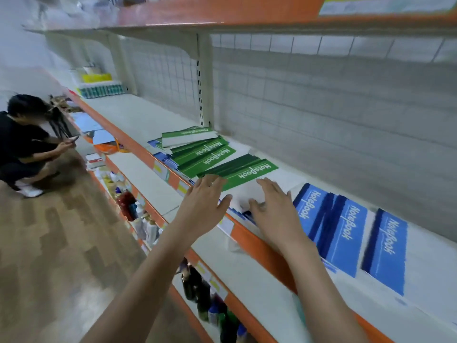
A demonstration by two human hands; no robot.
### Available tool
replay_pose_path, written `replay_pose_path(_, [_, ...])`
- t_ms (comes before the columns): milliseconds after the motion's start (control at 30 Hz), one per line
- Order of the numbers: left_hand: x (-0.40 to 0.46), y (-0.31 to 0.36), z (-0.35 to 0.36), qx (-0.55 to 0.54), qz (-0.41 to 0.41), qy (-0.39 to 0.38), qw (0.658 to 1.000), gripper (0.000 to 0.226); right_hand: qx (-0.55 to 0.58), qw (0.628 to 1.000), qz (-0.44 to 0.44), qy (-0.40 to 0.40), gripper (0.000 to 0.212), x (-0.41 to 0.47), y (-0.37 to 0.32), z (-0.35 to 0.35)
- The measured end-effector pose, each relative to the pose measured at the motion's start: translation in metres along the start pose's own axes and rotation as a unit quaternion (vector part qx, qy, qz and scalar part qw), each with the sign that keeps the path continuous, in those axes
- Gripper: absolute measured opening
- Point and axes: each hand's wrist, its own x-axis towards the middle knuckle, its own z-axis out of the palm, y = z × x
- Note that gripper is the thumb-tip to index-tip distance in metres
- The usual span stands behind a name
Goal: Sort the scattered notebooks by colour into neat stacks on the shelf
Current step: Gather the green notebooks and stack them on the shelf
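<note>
Light is even and fairly bright, cool white, with no hard shadows; only a soft grey shade lies under the orange-edged upper metal shelf (222,18). The wide lens bends that shelf and the wire grid back panel (321,95) into curves, most at the edges. Motion blur smears the whole picture: both hands, left (205,194) and right (274,206), are soft-edged, and the blue notebooks with white lettering (346,229) look streaked. The wood-pattern floor (49,243) is hazy. The top left corner washes out pale.
</note>
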Motion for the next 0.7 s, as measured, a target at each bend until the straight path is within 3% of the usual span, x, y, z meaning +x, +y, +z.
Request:
replay_pose_path(367, [0.081, -0.115, -0.023, -0.024, 0.105, -0.049, 0.993, 0.041, -0.021, 0.995, 0.086, 0.044, 0.049, 0.08, -0.065, 0.06])
replay_pose_path(700, [0.137, -0.153, -0.003, -0.058, 0.142, -0.055, 0.987, 0.042, -0.029, 0.988, 0.144, 0.048, 0.048, 0.139, -0.069, 0.085])
